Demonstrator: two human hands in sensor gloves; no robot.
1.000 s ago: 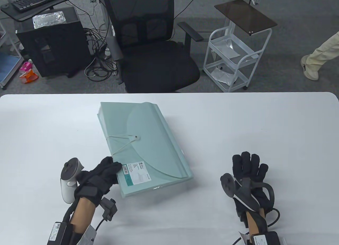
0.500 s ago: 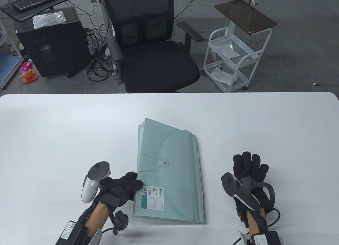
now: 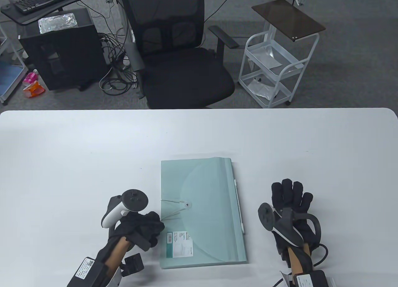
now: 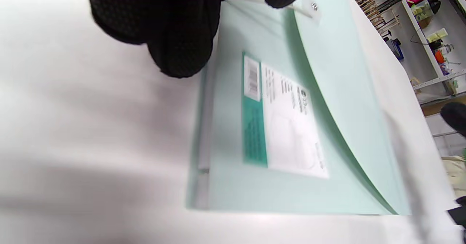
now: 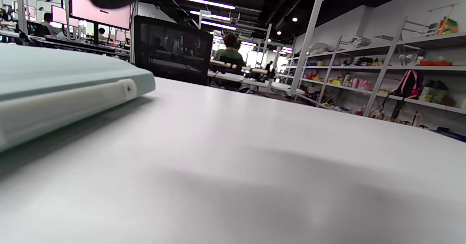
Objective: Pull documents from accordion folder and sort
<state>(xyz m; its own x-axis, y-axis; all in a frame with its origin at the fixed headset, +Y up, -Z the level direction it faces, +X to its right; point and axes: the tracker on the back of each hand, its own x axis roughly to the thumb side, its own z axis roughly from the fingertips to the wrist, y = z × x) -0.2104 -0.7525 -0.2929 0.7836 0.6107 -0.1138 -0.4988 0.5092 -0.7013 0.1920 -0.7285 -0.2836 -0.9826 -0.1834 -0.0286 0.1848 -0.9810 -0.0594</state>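
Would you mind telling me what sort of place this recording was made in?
Probably a lab or shared workshop office: an office chair and computer tower stand beyond the white table, and stocked shelving lines one wall.

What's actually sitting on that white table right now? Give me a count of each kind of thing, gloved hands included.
Pale green accordion folder, closed with its string fastened: 1
Black-gloved hands: 2, the left hand at the folder's left edge, the right hand flat on the table
Loose documents: 0 in view
Total: 3
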